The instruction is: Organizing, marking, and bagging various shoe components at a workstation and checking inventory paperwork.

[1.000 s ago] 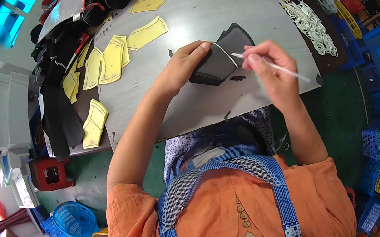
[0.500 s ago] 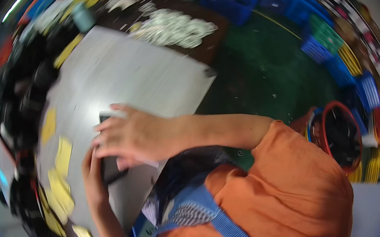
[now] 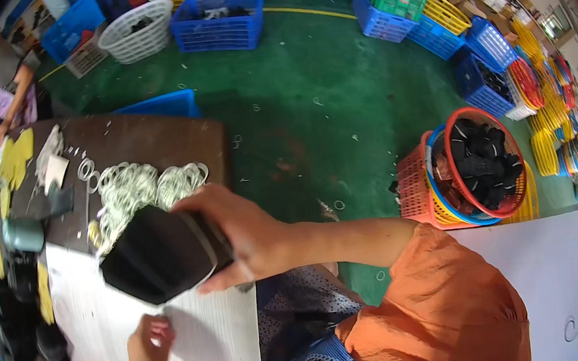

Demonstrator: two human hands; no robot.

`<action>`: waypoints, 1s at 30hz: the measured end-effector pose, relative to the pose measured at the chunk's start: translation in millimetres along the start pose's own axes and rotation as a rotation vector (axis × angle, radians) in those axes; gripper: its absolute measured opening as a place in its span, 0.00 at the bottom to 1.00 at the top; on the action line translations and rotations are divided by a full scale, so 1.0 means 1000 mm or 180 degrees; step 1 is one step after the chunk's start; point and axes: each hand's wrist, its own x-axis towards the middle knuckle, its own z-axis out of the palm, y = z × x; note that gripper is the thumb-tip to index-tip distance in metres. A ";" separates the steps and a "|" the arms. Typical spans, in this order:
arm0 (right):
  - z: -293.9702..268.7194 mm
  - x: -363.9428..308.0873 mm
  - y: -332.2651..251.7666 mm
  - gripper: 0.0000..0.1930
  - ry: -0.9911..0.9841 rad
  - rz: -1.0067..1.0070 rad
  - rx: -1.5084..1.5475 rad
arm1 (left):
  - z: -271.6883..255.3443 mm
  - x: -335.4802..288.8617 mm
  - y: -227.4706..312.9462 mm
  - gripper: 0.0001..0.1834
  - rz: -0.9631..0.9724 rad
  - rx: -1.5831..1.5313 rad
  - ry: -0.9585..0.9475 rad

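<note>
Black bundle (image 3: 156, 253) is held up over the pale worktop (image 3: 93, 301), near its far end. Green floor (image 3: 278, 94) spreads widest around it. Beyond the pale worktop lies a dark brown tabletop (image 3: 174, 137), with a co-worker (image 3: 21, 88) at its far left end. On the right stands a stack of baskets (image 3: 413, 179), the uppermost red and filled with black items; a blue crate (image 3: 219, 38) and a white basket (image 3: 139, 43) sit on the floor farther off. Dark heaps (image 3: 52, 350) crowd the worktop's left edge. White loops (image 3: 129, 183) lie piled on the brown tabletop, partly hidden behind the bundle. Of the two hands, the right hand (image 3: 241, 230) grips the bundle's right end between thumb and fingers; the left hand (image 3: 151, 339) is below, half curled, and whether it pinches anything small I cannot tell. Left of the loops stands a teal container (image 3: 24, 234). Narrowest is a pale band (image 3: 208, 249) around the bundle, beside the right hand.
</note>
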 end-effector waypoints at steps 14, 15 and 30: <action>-0.158 -0.224 -0.045 0.34 0.2006 0.4869 0.1552 | -0.002 0.065 -0.104 0.71 -0.0405 0.2899 -0.3172; -0.163 -0.225 -0.039 0.35 0.2152 0.4942 0.1615 | 0.003 0.071 -0.102 0.81 -0.0503 0.2728 -0.3403; -0.401 -0.084 0.104 0.37 0.1830 0.4215 0.0948 | 0.036 0.360 0.304 0.31 -0.0197 0.3007 -0.3428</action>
